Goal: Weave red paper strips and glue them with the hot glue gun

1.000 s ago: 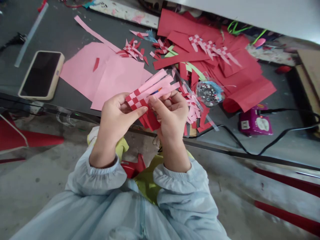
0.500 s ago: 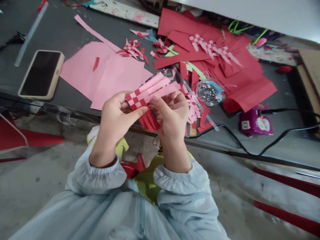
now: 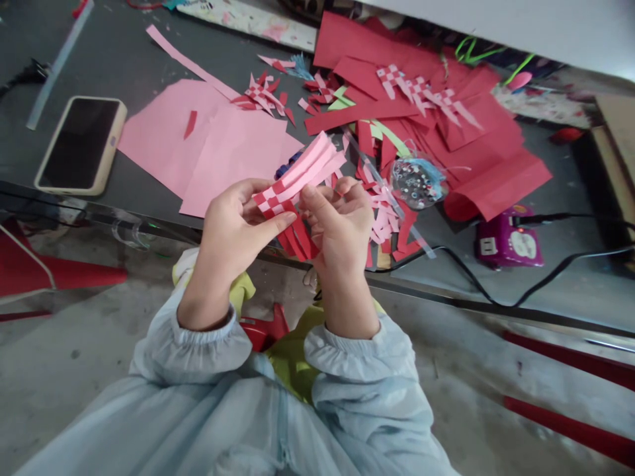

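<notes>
Between my two hands, just over the table's front edge, is a woven paper piece point(image 3: 272, 198) with a red and pink checked part. Its loose pink strips fan up and away from me, and its red strips hang down toward me. My left hand point(image 3: 233, 225) pinches the checked part at its left, thumb on top. My right hand point(image 3: 342, 225) is closed at the base of the strips, with thumb and fingers pinched together. What exactly lies between the right fingertips is partly hidden. Pink paper sheets point(image 3: 238, 152) lie behind the piece.
A phone point(image 3: 79, 145) lies at the left. Stacked red paper point(image 3: 496, 158) carries woven pieces point(image 3: 421, 92). A clear bag of beads or pins point(image 3: 419, 182), paper scraps point(image 3: 381, 221) and a purple box point(image 3: 510, 241) with a black cable point(image 3: 461, 274) are at the right.
The loose pink strips have bunched closer together and point more steeply upward. Both hands stay nearly in place, still holding the woven piece.
</notes>
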### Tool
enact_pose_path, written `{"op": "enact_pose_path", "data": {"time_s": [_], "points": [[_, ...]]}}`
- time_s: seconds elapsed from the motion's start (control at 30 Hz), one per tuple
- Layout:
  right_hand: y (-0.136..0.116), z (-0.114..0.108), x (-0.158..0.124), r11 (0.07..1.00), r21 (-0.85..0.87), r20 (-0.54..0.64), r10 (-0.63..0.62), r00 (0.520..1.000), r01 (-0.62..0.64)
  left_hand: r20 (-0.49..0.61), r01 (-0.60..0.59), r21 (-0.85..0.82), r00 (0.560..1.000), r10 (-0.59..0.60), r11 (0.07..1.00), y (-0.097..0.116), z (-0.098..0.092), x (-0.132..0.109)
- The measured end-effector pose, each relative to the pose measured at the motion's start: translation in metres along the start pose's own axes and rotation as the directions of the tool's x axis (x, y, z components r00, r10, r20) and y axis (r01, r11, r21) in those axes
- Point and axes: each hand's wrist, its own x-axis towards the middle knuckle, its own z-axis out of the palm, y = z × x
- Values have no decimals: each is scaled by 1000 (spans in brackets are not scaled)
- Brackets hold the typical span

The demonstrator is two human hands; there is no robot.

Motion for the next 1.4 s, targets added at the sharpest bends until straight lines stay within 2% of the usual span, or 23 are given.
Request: {"op": "enact_pose_path", "data": {"time_s": [0.17, 0.37, 0.7, 1.2, 1.3, 1.4], "points": [[0, 0, 0, 1000, -14, 1, -7, 1000, 7, 6, -12, -15, 1000, 12, 1000, 0, 1, 0], [-7, 1, -2, 988, -56, 48, 148, 988, -145, 24, -2, -75, 1000, 4, 997, -1, 0, 2], [-1, 0, -4, 996, -70, 55, 62, 997, -58, 33, 20, -79, 999, -18, 997, 0, -1, 2], [-5, 3, -4, 993, -63, 2, 101, 995, -100, 49, 32, -88, 998, -28, 996, -1, -2, 1], [-6, 3, -5, 991, -80, 18, 108, 994, -106, 48, -25, -35, 998, 26, 999, -3, -2, 1], [-6, 2, -5, 989, -103, 35, 106, 994, -102, -16, -120, 48, 993, 121, 992, -4, -4, 2]]}}
